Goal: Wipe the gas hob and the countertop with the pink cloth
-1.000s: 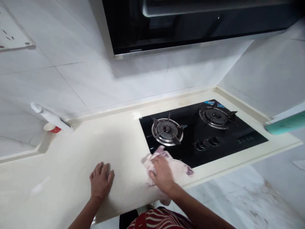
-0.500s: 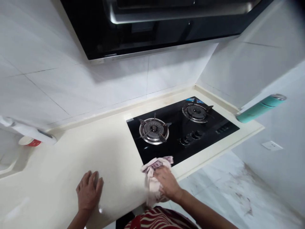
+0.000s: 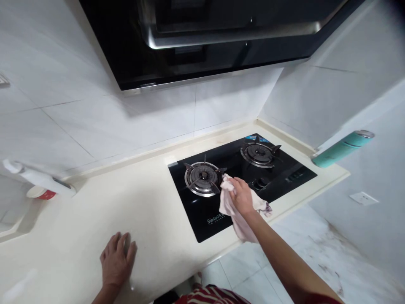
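Note:
A pale pink cloth (image 3: 242,223) is bunched under the fingers of my right hand (image 3: 243,196), which grips it over the black glass gas stove (image 3: 202,230). The cloth's loose end drapes toward the counter's front edge, and a purple-marked corner sticks out to the right. Beside my right hand is the left burner (image 3: 204,175); the stove knobs (image 3: 260,183) are partly covered by the hand and cloth. My left hand (image 3: 117,259) rests on the cream countertop (image 3: 148,219) with its fingers spread, holding nothing.
A black range hood (image 3: 202,63) hangs above the stove. The right burner (image 3: 259,153) lies farther back. A teal bottle (image 3: 340,150) stands at the counter's right end. At the far left are a white spray bottle (image 3: 41,177) and a red-and-white cup (image 3: 42,193).
My right hand has moved the cloth from the stove's front left corner up and right, toward the knobs. The stove's lettering is now uncovered. My left hand stays in place.

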The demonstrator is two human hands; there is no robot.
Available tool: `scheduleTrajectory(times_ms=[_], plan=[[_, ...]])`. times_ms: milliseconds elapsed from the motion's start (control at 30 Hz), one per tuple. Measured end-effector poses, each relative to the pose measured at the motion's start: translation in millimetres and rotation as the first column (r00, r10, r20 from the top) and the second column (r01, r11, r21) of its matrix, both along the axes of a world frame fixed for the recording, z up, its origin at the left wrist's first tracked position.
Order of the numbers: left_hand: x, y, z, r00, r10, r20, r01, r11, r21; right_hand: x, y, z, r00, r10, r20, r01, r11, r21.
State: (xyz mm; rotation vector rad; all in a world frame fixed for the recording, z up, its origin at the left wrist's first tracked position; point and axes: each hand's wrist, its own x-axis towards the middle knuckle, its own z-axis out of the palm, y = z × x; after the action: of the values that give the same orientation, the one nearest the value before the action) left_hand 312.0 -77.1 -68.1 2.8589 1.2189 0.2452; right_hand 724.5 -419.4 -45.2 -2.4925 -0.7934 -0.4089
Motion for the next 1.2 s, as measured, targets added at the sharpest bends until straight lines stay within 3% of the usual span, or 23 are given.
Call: scheduleTrajectory(times_ms=[133,233,367,433,500,567,600,667,767,900,967,1033,1200], plan=[[0.9,-0.3,2.4,1.0,0.005,-0.003,-0.005,1.0,-0.01,-3.9,35.4,-10.2,0.98,-0.178,-0.083,0.168,0.979,-0.118],[2.0,-0.2,3.2,1.0,0.003,0.0,-0.003,1.0,-0.024,-45.0,37.1,-17.7,0.985,-0.152,-0.077,0.142,0.983,-0.118],[2.5,1.8,1.7,1.0,0.004,0.011,-0.003,0.999,-0.035,-128.6,32.2,-21.9,0.991,0.075,-0.109,-0.082,0.995,-0.063],[2.1,3.7,-0.3,1.0,0.005,0.013,-0.005,0.999,-0.035,-156.9,24.4,-25.0,0.951,0.273,-0.147,-0.282,0.958,-0.046],[2.0,5.6,-1.8,1.0,0.005,0.009,-0.005,0.999,-0.036,-162.5,6.5,-30.4,0.913,0.368,-0.178,-0.385,0.921,-0.069],[2.4,6.3,-2.0,1.0,0.008,0.002,-0.008,0.999,-0.048,-143.0,-23.8,-36.6,0.946,0.267,-0.183,-0.291,0.95,-0.118],[2.8,6.1,-1.4,1.0,0.011,0.0,-0.011,0.999,-0.053,-125.4,-42.7,-39.2,0.976,0.139,-0.171,-0.163,0.977,-0.139],[4.3,4.6,0.8,1.0,0.012,0.0,-0.012,0.999,-0.051,-80.2,-82.3,-41.5,0.982,-0.117,-0.15,0.092,0.983,-0.161],[6.8,1.8,4.5,1.0,0.0,-0.002,-0.001,0.999,-0.032,-9.8,-128.2,-36.8,0.88,-0.437,-0.183,0.405,0.894,-0.19],[8.7,0.7,6.6,1.0,0.005,-0.017,-0.006,1.0,-0.024,39.1,-143.1,-28.6,0.681,-0.668,-0.298,0.647,0.741,-0.182],[9.1,0.8,6.8,1.0,0.002,-0.027,-0.003,1.0,-0.021,36.3,-136.7,-30.1,0.662,-0.689,-0.293,0.689,0.714,-0.123],[9.6,0.5,7.3,0.999,-0.002,-0.035,0.001,1.0,-0.022,17.8,-125.3,-35.3,0.703,-0.668,-0.243,0.677,0.734,-0.058],[11.6,-2.7,10.6,0.999,-0.017,-0.029,0.017,1.0,-0.019,-78.4,-67.8,-44.0,0.82,-0.556,-0.134,0.566,0.822,0.056]])
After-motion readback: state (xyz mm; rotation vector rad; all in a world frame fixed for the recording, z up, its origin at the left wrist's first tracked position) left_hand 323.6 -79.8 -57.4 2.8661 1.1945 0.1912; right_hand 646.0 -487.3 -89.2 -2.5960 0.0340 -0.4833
